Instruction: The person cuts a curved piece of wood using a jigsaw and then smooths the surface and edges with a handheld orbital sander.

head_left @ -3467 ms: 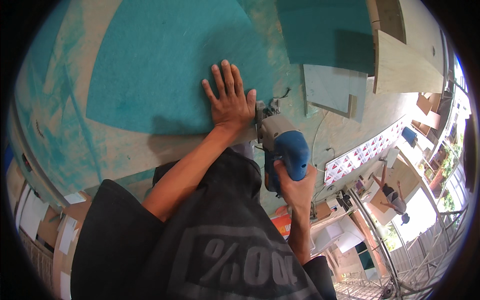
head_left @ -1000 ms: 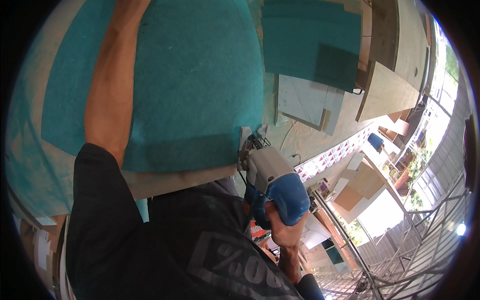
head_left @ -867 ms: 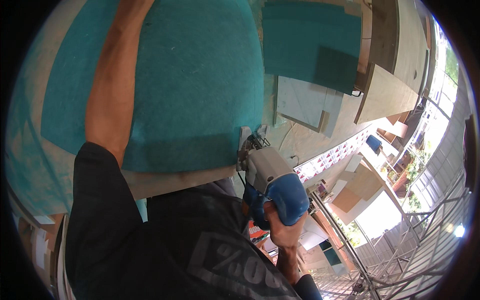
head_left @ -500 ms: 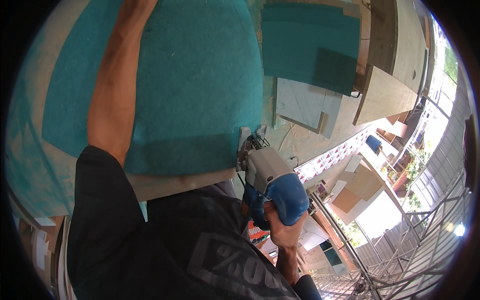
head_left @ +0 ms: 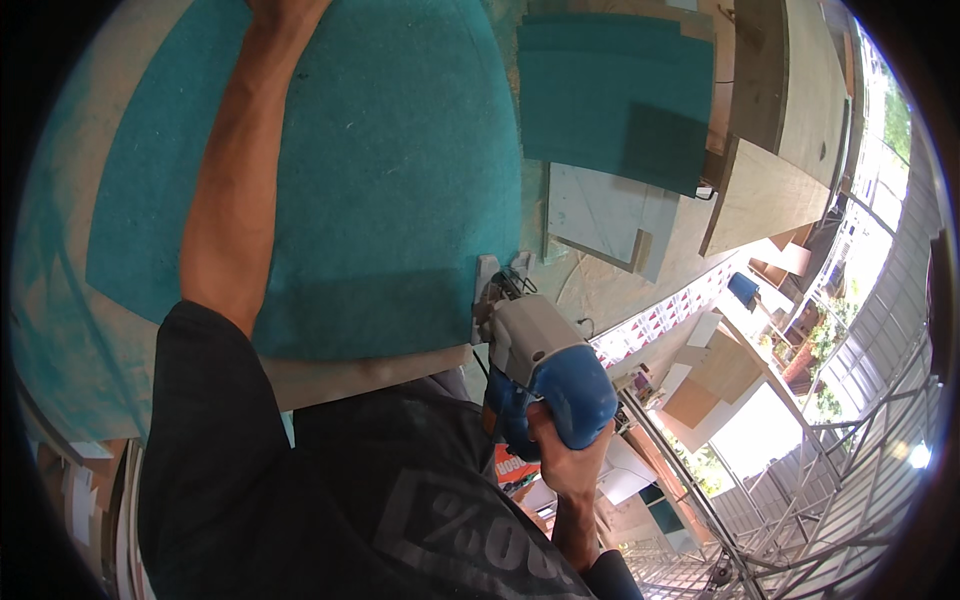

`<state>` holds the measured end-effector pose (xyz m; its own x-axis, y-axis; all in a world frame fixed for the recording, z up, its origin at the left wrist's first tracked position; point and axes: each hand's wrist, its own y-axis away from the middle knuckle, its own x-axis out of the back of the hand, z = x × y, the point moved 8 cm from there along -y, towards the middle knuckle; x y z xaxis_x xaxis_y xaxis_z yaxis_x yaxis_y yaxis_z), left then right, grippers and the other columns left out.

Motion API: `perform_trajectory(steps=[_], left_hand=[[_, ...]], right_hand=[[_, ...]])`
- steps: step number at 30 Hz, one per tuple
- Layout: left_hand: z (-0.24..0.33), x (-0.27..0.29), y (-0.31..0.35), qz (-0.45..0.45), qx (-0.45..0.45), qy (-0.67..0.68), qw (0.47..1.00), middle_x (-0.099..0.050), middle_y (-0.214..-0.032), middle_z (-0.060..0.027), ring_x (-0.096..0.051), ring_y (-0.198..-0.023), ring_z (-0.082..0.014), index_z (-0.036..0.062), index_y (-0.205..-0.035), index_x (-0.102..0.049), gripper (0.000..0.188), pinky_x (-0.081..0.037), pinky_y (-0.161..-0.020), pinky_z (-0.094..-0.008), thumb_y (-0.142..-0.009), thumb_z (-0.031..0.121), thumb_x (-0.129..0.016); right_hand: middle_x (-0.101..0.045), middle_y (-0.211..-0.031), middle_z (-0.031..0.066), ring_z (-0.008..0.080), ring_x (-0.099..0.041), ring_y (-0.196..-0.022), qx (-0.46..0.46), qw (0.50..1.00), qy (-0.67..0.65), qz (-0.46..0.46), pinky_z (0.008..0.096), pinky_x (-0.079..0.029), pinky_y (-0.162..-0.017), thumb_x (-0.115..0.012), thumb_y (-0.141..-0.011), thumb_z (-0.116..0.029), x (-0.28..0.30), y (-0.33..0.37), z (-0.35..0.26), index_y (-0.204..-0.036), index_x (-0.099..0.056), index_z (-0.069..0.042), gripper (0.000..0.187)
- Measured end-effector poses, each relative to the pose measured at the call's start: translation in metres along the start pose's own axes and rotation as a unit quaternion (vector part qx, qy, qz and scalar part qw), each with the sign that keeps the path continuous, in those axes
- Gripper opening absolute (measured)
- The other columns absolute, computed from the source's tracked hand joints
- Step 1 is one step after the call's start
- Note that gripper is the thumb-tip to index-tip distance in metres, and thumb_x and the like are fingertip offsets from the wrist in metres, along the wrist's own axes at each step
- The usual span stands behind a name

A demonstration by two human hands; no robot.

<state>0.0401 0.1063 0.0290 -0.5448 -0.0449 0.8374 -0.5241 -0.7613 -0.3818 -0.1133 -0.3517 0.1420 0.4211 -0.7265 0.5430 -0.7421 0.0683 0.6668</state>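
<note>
My right hand (head_left: 572, 455) is wrapped round the handle of a blue and grey jigsaw (head_left: 545, 350). The saw's metal base plate (head_left: 485, 290) rests on the lower right edge of a large teal board (head_left: 390, 180), which has a curved outline. My left arm stretches forward across this board. At the top edge of the picture, my left hand (head_left: 283, 10) is only partly in view at the board's far part, its fingers cut off. The blade is hidden by the saw's front.
Right of the large board lie smaller teal boards (head_left: 610, 90) and white panels (head_left: 595, 210) on the work surface. Wooden sheets (head_left: 768, 195) stand at the far right. A pale board strip (head_left: 370, 375) runs along the near edge, close to my body.
The jigsaw sits slightly farther forward along the teal board's right edge. The view has shifted a little, with slightly more of my left hand showing. My right hand keeps its grip.
</note>
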Motion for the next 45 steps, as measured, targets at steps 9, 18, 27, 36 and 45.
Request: perform_trajectory(steps=[9, 18, 27, 36, 45], left_hand=[[0.000, -0.001, 0.000, 0.011, -0.003, 0.000, 1.000, -0.060, -0.116, -0.0225, -0.056, -0.112, -0.0378, -0.0076, -0.115, -0.068, 0.052, -0.044, -0.100, -0.0503, -0.088, 0.036, -0.078], [0.001, -0.001, -0.001, 0.000, 0.003, 0.000, 1.000, -0.059, -0.115, -0.0218, -0.056, -0.112, -0.0371, -0.0065, -0.115, -0.068, 0.052, -0.044, -0.100, -0.0496, -0.089, 0.037, -0.078], [0.007, -0.003, -0.001, -0.024, 0.004, 0.001, 1.000, -0.060, -0.118, -0.0223, -0.056, -0.112, -0.0366, -0.0065, -0.118, -0.068, 0.053, -0.043, -0.102, -0.0485, -0.090, 0.037, -0.077], [0.006, -0.011, -0.005, -0.026, -0.009, 0.007, 1.000, -0.060, -0.117, -0.0220, -0.056, -0.112, -0.0362, -0.0058, -0.118, -0.068, 0.052, -0.044, -0.101, -0.0485, -0.089, 0.036, -0.078], [0.010, -0.017, -0.003, -0.005, -0.029, 0.016, 0.999, -0.059, -0.114, -0.0207, -0.054, -0.110, -0.0350, -0.0049, -0.116, -0.068, 0.049, -0.043, -0.098, -0.0478, -0.088, 0.034, -0.079]], right_hand=[[-0.067, -0.073, 0.0037, 0.0106, -0.061, -0.062, 0.002, 1.000, 0.006, -0.003, 0.0261, -0.048, -0.057, -0.074, -0.086, -0.005, -0.001, -0.002, -0.005, -0.095, -0.069, 0.003, 0.014], [-0.067, -0.072, 0.0034, 0.0107, -0.061, -0.061, 0.006, 1.000, 0.009, -0.005, 0.0260, -0.048, -0.057, -0.074, -0.086, -0.006, -0.003, -0.005, -0.011, -0.094, -0.069, 0.003, 0.014], [-0.066, -0.071, 0.0030, 0.0102, -0.060, -0.061, 0.012, 1.000, 0.007, -0.009, 0.0257, -0.047, -0.057, -0.073, -0.086, -0.006, -0.005, -0.009, -0.020, -0.091, -0.069, 0.003, 0.011], [-0.065, -0.071, 0.0026, 0.0101, -0.060, -0.061, 0.008, 1.000, -0.006, -0.006, 0.0252, -0.047, -0.057, -0.074, -0.086, -0.004, -0.005, -0.010, -0.019, -0.093, -0.069, 0.003, 0.011], [-0.067, -0.074, 0.0037, 0.0107, -0.061, -0.062, 0.025, 1.000, -0.006, -0.011, 0.0260, -0.048, -0.058, -0.074, -0.086, -0.003, -0.008, -0.013, -0.027, -0.099, -0.068, 0.004, 0.015]])
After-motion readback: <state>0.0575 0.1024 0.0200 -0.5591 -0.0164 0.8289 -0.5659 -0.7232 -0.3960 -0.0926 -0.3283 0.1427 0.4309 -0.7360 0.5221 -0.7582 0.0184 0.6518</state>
